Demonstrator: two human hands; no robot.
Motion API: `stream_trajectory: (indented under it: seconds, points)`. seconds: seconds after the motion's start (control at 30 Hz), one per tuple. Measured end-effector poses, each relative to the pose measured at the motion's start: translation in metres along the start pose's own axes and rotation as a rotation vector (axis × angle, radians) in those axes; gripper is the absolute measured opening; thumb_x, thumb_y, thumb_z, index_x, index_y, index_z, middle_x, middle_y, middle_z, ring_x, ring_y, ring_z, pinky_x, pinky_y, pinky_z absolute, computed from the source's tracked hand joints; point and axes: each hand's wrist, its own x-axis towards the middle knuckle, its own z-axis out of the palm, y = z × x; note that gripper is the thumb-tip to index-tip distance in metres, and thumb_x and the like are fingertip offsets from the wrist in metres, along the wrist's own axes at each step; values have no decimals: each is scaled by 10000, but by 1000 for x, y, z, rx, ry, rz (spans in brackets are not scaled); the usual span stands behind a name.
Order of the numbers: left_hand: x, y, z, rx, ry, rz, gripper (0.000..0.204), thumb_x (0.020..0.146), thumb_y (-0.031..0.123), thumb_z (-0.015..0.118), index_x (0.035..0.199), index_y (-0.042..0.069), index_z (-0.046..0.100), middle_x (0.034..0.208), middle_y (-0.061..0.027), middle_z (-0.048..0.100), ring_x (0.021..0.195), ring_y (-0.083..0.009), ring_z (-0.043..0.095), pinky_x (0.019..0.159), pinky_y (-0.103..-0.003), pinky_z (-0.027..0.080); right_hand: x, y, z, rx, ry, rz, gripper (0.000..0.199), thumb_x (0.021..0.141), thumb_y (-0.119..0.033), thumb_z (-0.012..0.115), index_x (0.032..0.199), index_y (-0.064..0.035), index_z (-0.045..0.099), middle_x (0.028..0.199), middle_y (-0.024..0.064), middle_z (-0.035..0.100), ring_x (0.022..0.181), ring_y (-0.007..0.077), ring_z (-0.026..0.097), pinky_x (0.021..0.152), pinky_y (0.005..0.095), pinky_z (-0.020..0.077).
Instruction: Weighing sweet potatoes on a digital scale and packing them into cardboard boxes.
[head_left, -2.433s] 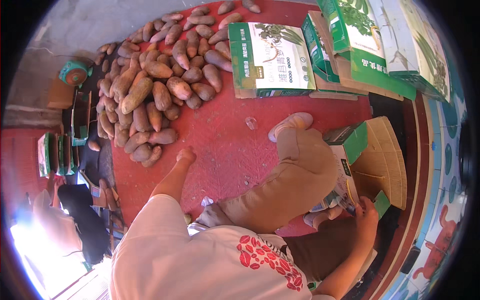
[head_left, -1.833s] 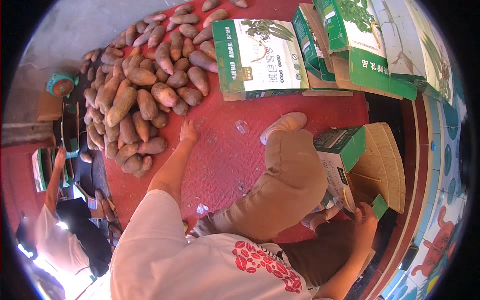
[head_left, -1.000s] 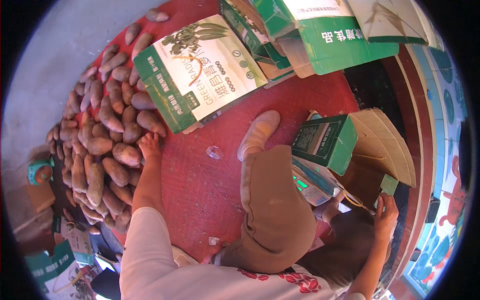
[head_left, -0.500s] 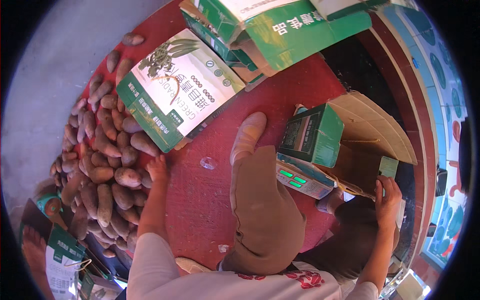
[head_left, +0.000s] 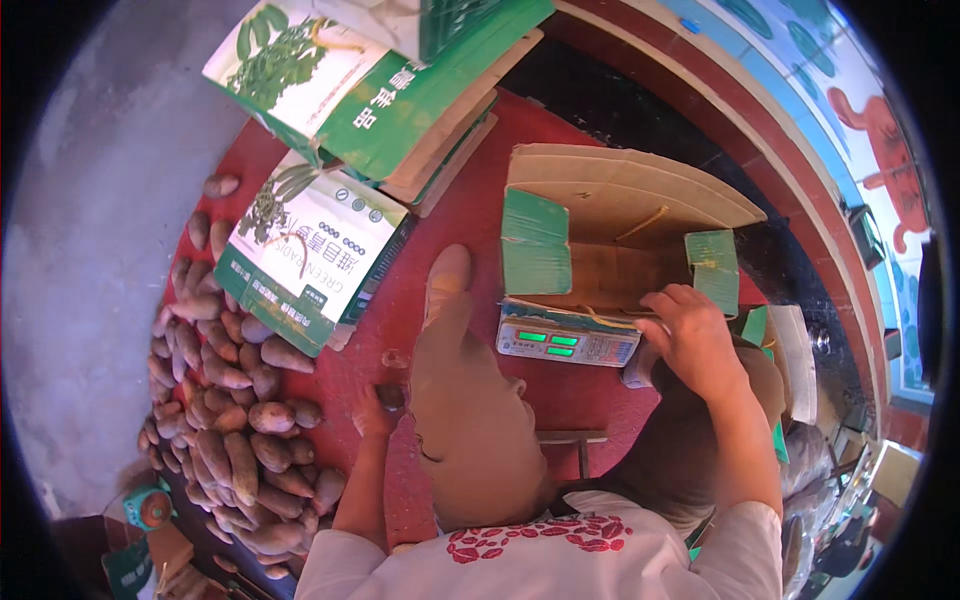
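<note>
My left hand [head_left: 374, 412] is low over the red floor, beside the sweet potato pile [head_left: 245, 465], with its fingers closed round a dark sweet potato [head_left: 391, 396]. At the near rim of an open cardboard box [head_left: 655, 262], my right hand [head_left: 690, 335] has its fingers bent over the edge, thumb on the outer side. The box stands on a digital scale [head_left: 570, 345] with lit green displays. Its flaps are folded outward and the part of its inside that shows is bare brown card.
Closed green and white cartons [head_left: 310, 240] stand left of the box, with larger ones [head_left: 400, 110] stacked beyond. My legs [head_left: 470, 430] are between the pile and the scale. A tape dispenser [head_left: 150, 508] lies by the pile at the lower left. Plastic bags [head_left: 805, 460] lie at the right.
The box has been turned and opened toward me on the scale. My right hand has moved left to its near rim. My left hand has left the pile with a sweet potato; my view has shifted right.
</note>
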Motion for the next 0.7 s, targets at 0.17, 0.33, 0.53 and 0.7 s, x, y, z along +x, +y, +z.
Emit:
stream_trajectory:
  seconds: [0.17, 0.33, 0.53, 0.7]
  points:
    - [1, -44, 6, -419, 342, -98, 767, 519, 385, 826, 1060, 15, 429, 948, -185, 597, 916, -335, 597, 773, -430, 468, -11, 10, 3, -57, -41, 4, 235, 733, -175, 664, 914, -39, 600, 818, 118, 564, 816, 306, 551, 743, 387, 445]
    - [-12, -29, -44, -1219, 350, -82, 576, 663, 239, 775, 1061, -3, 436, 1018, -91, 530, 929, -192, 526, 820, -313, 430, -21, 17, 12, -216, -99, -18, 273, 717, -226, 678, 923, -69, 592, 834, 88, 573, 843, 253, 565, 751, 364, 446]
    - [-62, 33, -175, -1557, 477, 270, 568, 734, 97, 702, 1213, 24, 406, 1143, -93, 473, 1023, -181, 474, 880, -289, 393, -24, 27, 26, -298, -111, -16, 159, 752, -204, 623, 858, -86, 611, 833, 69, 606, 832, 230, 595, 720, 349, 449]
    - [-102, 97, -261, -1441, 438, 530, 608, 724, 68, 693, 1255, 62, 396, 1176, -92, 460, 1056, -183, 465, 906, -300, 381, -22, 30, 32, -347, -142, 13, 139, 775, -147, 564, 891, -103, 627, 883, 70, 632, 864, 221, 613, 723, 348, 458]
